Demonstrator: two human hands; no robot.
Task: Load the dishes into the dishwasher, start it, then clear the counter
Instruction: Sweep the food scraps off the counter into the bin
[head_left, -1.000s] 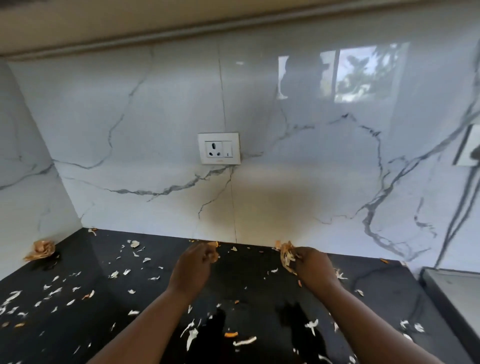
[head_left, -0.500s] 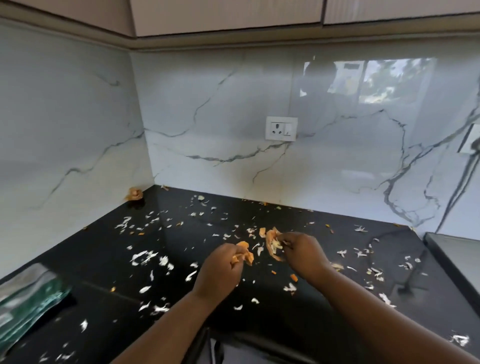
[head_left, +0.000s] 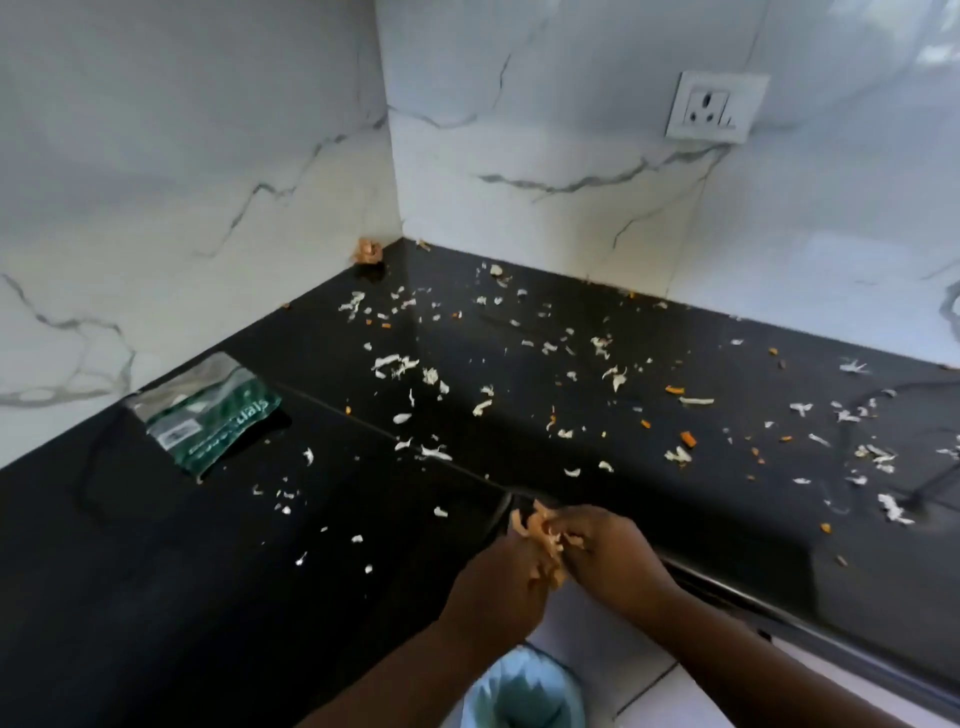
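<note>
Papery peels on glossy counter

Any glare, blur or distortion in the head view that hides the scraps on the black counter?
Head view: wide-angle bend in the walls; soft sheen on the glossy black counter, yet the white and orange scraps stay legible; both hands are slightly motion-blurred around the tan peels.

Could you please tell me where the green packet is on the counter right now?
The green packet lies on the left of the head view, on the black counter near the left wall.
</note>
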